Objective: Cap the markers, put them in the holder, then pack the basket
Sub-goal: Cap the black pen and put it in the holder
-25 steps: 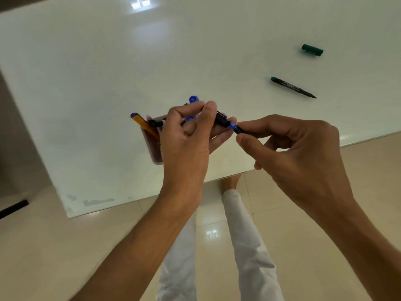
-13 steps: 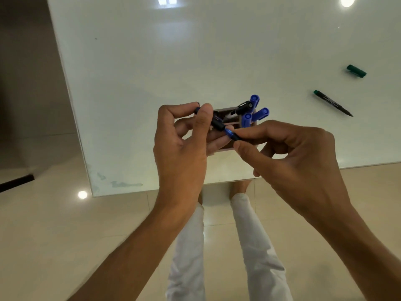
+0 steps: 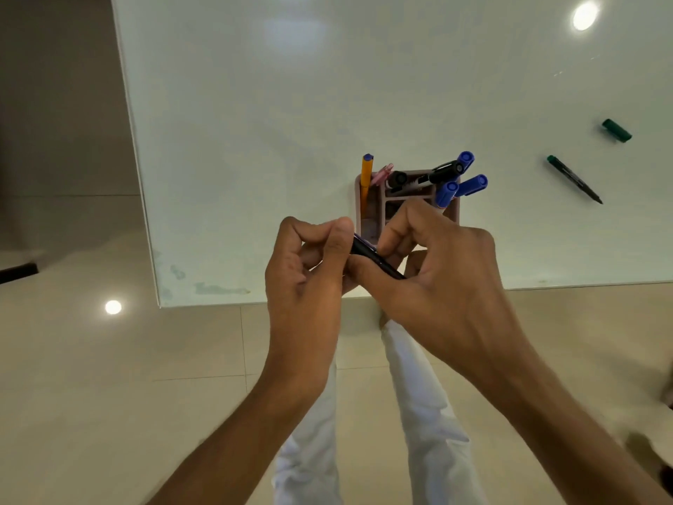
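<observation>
Both hands grip one dark marker [image 3: 371, 254] just in front of the holder. My left hand [image 3: 309, 264] pinches its left end between thumb and forefinger. My right hand [image 3: 433, 264] closes over its right end, hiding the tip and any cap. Behind them stands a pinkish compartmented holder [image 3: 375, 213] with several pens in it: an orange pen [image 3: 366, 176], black markers [image 3: 442, 173] and blue-capped markers [image 3: 471, 184]. Far right on the white table lie an uncapped green marker [image 3: 573, 179] and, beyond it, its green cap [image 3: 616, 130].
The white glossy table [image 3: 291, 122] has its near edge just under my hands and its left edge running up at the left. Beige floor tiles and white trouser legs [image 3: 418, 413] lie below. No basket shows in view.
The view has shifted so the holder now shows uncovered. My hands dropped towards the table's near edge, and my right hand closed further over the marker's blue end, which no longer shows.
</observation>
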